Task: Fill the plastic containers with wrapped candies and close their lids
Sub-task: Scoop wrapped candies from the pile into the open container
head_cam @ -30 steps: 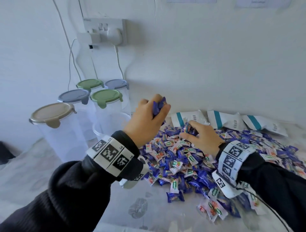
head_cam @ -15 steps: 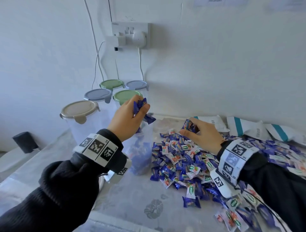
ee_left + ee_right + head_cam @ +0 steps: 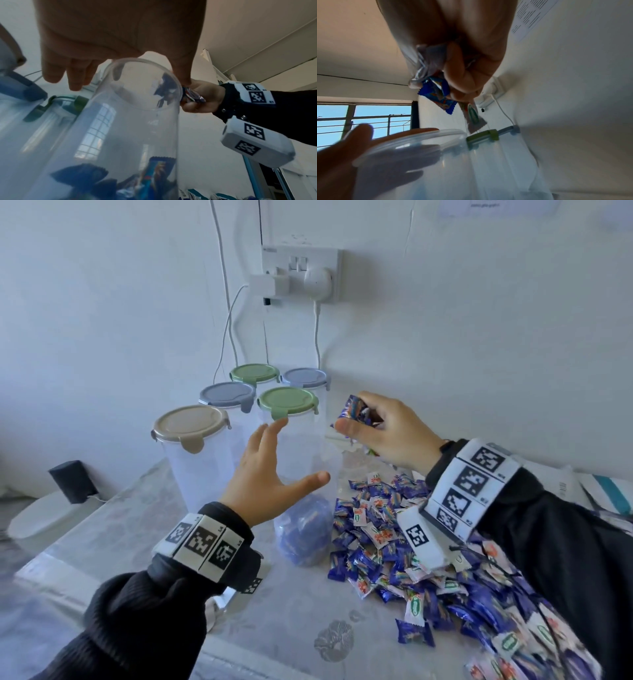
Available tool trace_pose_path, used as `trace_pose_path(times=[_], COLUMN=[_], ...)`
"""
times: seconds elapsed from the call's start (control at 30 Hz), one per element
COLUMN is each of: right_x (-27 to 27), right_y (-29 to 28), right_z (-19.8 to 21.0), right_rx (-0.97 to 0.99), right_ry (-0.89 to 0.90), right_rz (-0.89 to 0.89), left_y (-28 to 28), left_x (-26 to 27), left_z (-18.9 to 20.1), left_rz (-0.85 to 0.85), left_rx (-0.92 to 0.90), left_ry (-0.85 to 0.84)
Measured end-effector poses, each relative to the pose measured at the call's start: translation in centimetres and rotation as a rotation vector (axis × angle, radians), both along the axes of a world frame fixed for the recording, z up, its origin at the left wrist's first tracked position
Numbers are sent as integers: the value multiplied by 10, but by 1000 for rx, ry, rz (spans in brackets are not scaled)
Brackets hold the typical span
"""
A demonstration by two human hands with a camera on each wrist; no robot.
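Note:
An open clear container (image 3: pixel 305 529) stands on the table with blue wrapped candies at its bottom. My left hand (image 3: pixel 291 453) is spread open at its mouth and holds nothing; whether the thumb touches the rim (image 3: pixel 142 86) I cannot tell. My right hand (image 3: pixel 356 416) grips a handful of wrapped candies (image 3: pixel 436 93) just above and right of the rim (image 3: pixel 412 139). A big pile of blue and white candies (image 3: pixel 411 559) lies on the table under my right forearm.
Several closed containers stand behind at the left, among them beige lid (image 3: pixel 190 424), grey-blue lid (image 3: pixel 226 393) and green lid (image 3: pixel 286 402). A wall socket (image 3: pixel 301 273) with cables hangs above them. Candy bags (image 3: pixel 609 494) lie far right. A black box (image 3: pixel 73 481) sits at the left.
My left hand has opened and its candies are gone from it. My right hand has lifted a handful from the pile and carried it left to the container's mouth.

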State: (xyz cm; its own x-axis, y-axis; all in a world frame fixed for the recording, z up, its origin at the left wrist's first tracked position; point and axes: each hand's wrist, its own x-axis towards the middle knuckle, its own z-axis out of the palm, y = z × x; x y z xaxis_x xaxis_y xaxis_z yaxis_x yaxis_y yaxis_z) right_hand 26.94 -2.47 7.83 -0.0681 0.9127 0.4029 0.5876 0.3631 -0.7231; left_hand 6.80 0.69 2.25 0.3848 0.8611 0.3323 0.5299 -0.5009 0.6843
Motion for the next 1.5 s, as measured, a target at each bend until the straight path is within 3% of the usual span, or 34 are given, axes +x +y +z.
trace_pose_path(times=[0.2,0.37,0.5,0.6,0.83,0.93,1.0,1.1,1.17,1.27,1.33,1.43,1.5], right_x=[-33,-43,-56,-64,-54,-36,-16,22,53,93,108,119,121], right_y=[26,39,42,40,27,8,-9,-39,-58,-86,-104,-124,-129], right_z=[6,4,-8,-19,-32,-38,-42,-53,-71,-97,-104,-108,-113], right_rx=[-107,-36,159,117,77,125,140,-68,-252,-573,-751,-858,-876], right_ry=[-140,-351,-119,65,127,135,125,-56,-268,-656,-833,-848,-871], right_rz=[160,40,-56,-71,51,37,9,-85,-155,-265,-352,-395,-388], left_y=[0,-5,-6,-6,-8,-15,-22,-39,-53,-67,-68,-58,-48], left_x=[-5,-2,-2,-2,-2,0,4,21,38,67,88,112,125], left_z=[-12,-11,-10,-10,-6,-3,-4,-5,-8,-24,-39,-59,-68], left_rz=[-64,-77,-80,-87,-71,19,43,-17,-192,-427,-467,-430,-411], left_rx=[-185,-210,-225,-229,-204,-76,172,491,495,300,100,-228,-294], left_ry=[-187,-242,-258,-275,-222,-106,-66,-171,-197,-65,103,623,813])
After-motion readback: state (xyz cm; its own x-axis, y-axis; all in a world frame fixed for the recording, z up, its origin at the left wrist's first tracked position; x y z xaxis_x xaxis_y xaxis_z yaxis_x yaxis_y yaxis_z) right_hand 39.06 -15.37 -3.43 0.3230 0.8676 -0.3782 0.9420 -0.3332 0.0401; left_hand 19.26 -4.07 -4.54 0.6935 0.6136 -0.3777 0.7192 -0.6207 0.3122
